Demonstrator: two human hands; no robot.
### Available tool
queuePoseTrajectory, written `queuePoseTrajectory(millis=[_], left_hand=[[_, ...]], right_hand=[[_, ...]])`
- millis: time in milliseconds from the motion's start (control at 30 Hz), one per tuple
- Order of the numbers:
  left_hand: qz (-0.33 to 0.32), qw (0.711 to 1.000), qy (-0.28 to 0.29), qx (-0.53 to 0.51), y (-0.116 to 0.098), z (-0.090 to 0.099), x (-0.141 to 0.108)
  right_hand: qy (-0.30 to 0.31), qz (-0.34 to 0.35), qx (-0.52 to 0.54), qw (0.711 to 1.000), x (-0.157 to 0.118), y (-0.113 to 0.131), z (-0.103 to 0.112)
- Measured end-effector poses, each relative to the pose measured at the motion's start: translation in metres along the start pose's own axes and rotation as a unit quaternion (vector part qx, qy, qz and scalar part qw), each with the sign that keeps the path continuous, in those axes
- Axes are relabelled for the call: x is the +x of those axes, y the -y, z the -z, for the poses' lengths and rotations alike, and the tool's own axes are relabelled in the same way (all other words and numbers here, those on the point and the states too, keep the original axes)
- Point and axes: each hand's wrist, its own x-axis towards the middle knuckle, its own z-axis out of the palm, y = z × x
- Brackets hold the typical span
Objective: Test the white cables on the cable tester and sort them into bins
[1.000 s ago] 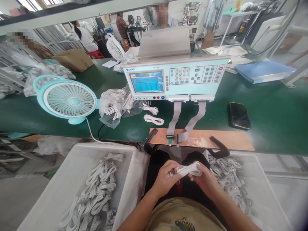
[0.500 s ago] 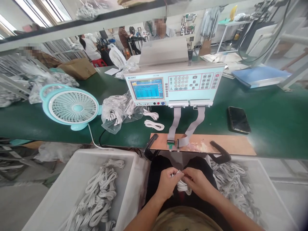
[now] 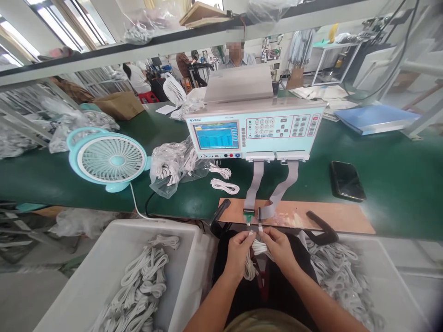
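A coiled white cable (image 3: 259, 247) hangs between my two hands, just in front of the bench edge. My left hand (image 3: 237, 256) pinches one of its ends close below a small green adapter board (image 3: 248, 216). Opposite it, my right hand (image 3: 279, 248) pinches an end at the dark connector (image 3: 260, 214) of the second grey ribbon cable (image 3: 285, 184). Whether the ends are fully seated in the connectors I cannot tell. More looped white cable (image 3: 249, 269) dangles under my left hand. Both ribbons lead up to a cable tester (image 3: 254, 131) with a lit blue screen.
White bins of coiled cables stand left (image 3: 114, 226) and right (image 3: 377, 249). On the green bench are a fan (image 3: 116, 159), bagged cables (image 3: 168, 168), two loose coils (image 3: 224, 186), a phone (image 3: 347, 180) and a blue folder (image 3: 377, 117). Black clamp handles (image 3: 321, 227) flank the wooden board (image 3: 328, 219).
Both hands have risen from my lap toward the ribbon connectors, bringing the cable with them. They now hold its ends a little apart. The camera view has shifted slightly.
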Motion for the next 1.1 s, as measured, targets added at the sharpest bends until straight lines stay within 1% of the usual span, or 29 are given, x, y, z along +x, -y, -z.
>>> queuePoseTrajectory(millis=[67,133,233,300,333,400,467,567,700,867,967,1100], left_hand=[[0.006,1.000,0.013,0.013,-0.002,0.004,0.001],[-0.005,0.998,0.031,0.054,-0.008,0.011,0.002],[-0.033,0.986,0.090,0.135,-0.021,0.021,0.004],[-0.030,0.978,0.130,0.159,-0.028,0.026,0.007],[-0.023,0.977,0.139,0.159,-0.030,0.027,0.008],[-0.020,0.981,0.127,0.146,-0.030,0.027,0.011],[-0.043,0.986,0.094,0.130,-0.026,0.024,0.014],[-0.077,0.989,0.063,0.108,-0.018,0.021,0.018],[-0.075,0.993,0.048,0.078,-0.011,0.018,0.020],[-0.095,0.995,-0.012,0.021,-0.003,0.008,0.017],[-0.093,0.995,-0.025,0.002,0.002,0.002,0.013],[-0.098,0.994,-0.034,0.025,0.005,0.001,0.012]], right_hand=[[0.001,-0.002,0.004,1.000,0.000,0.002,0.000],[0.003,-0.010,0.012,1.000,-0.001,0.005,-0.001],[0.009,-0.062,0.052,0.997,-0.002,0.012,-0.004],[0.007,-0.100,0.087,0.991,-0.002,0.015,-0.007],[0.003,-0.112,0.100,0.989,-0.001,0.017,-0.009],[-0.009,-0.124,0.113,0.986,-0.001,0.018,-0.012],[-0.014,-0.133,0.121,0.984,-0.001,0.019,-0.013],[-0.005,-0.148,0.132,0.980,0.000,0.021,-0.014],[0.004,-0.145,0.118,0.982,0.000,0.025,-0.013],[0.020,-0.139,0.132,0.981,0.000,0.024,-0.012],[0.027,-0.130,0.134,0.982,0.001,0.025,-0.012],[0.029,-0.124,0.131,0.983,0.001,0.027,-0.014]])
